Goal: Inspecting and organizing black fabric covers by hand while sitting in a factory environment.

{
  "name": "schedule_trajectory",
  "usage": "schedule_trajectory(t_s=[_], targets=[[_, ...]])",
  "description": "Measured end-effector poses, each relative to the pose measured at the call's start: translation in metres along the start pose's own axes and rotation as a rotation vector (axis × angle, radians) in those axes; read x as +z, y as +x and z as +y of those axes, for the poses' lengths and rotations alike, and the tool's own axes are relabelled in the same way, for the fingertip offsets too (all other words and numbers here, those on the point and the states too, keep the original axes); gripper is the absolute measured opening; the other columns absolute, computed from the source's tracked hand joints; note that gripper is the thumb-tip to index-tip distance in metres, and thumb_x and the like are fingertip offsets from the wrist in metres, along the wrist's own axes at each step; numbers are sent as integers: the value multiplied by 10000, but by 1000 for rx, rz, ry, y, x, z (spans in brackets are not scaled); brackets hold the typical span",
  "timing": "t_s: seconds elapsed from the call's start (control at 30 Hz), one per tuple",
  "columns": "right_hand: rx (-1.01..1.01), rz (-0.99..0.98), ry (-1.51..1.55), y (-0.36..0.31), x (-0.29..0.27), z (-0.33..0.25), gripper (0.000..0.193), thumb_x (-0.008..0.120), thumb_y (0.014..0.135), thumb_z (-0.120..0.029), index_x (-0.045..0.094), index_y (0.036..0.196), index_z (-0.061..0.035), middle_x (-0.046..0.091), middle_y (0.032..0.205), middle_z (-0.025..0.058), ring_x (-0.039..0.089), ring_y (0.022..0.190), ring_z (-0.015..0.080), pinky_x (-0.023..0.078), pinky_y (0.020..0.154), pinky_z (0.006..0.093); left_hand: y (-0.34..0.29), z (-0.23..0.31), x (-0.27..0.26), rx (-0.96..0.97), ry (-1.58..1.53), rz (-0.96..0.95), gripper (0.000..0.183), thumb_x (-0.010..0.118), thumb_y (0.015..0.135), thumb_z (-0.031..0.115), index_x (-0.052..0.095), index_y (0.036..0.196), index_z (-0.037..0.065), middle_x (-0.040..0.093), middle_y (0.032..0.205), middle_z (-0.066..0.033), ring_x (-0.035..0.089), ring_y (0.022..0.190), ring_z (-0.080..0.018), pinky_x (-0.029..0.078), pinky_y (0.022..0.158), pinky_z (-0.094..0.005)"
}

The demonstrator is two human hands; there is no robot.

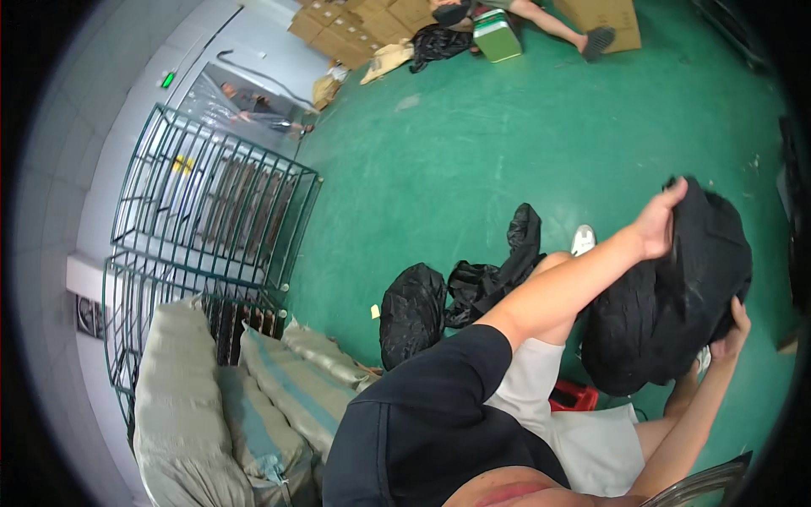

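A large, bulky black bundle [655,313], soft and creased like stuffed cloth or a bag, is held between my hands at the right, in front of my knees. Gripping its upper left edge is my left hand [659,224], thumb up and the other fingers mostly hidden by the fabric. My right hand [732,332] holds the lower right side, fingers pressed against it. A black crumpled bag [413,314] lies on the floor to the left, and beside it another limp black piece [498,275].
Woven sacks [182,406] are piled at the lower left, before green metal racks [215,194]. A red object [573,395] sits between my legs. Cardboard boxes [359,34] and a green-and-white box [498,36] stand at the back, where another person's leg [549,21] shows. A person [253,106] is near the doorway.
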State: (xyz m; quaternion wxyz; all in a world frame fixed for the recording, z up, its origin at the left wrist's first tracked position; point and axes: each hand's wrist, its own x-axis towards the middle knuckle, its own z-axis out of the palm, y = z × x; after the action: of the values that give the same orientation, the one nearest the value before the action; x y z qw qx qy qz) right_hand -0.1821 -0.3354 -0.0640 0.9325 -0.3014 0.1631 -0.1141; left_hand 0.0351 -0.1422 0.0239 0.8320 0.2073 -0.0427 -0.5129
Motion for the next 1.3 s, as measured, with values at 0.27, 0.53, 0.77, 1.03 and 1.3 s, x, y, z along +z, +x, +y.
schedule_trajectory(t_s=[0.27,0.53,0.77,1.03,1.3], targets=[[-78,-271,202,26,-1,-10,404,432,1005,-228,552,1295,26,581,1316,176,564,1197,320,418,1063,451,-10,13,-23,-97,161,3,306,609,924,345,577,1120,112,661,1120,-53,642,1018,-227,512,889,-439],[-21,-59,219,22,0,-19,399,492,978,-226,575,1267,37,603,1284,179,581,1170,325,412,1069,443,-8,-14,-15,-87,348,98,374,706,824,106,542,1156,153,648,1114,-18,648,989,-183,532,798,-333],[38,-193,219,-7,112,-15,494,492,987,-302,486,1358,25,551,1357,147,502,1270,317,369,1099,454,-17,9,1,286,85,-62,462,614,937,155,452,1359,62,595,1258,-83,596,1137,-230,482,992,-387],[-144,344,-60,11,63,-17,314,619,896,-164,645,1125,50,688,1095,147,684,926,249,550,847,371,3,23,-36,426,436,296,294,644,938,217,636,1195,75,642,1059,-15,582,973,-134,481,898,-322],[-115,-10,290,1,94,-17,353,605,905,-96,520,1235,-3,598,1240,120,586,1137,253,439,1012,434,3,10,-30,243,207,336,615,588,928,58,312,1470,151,620,1039,-69,626,927,-200,515,861,-375]])
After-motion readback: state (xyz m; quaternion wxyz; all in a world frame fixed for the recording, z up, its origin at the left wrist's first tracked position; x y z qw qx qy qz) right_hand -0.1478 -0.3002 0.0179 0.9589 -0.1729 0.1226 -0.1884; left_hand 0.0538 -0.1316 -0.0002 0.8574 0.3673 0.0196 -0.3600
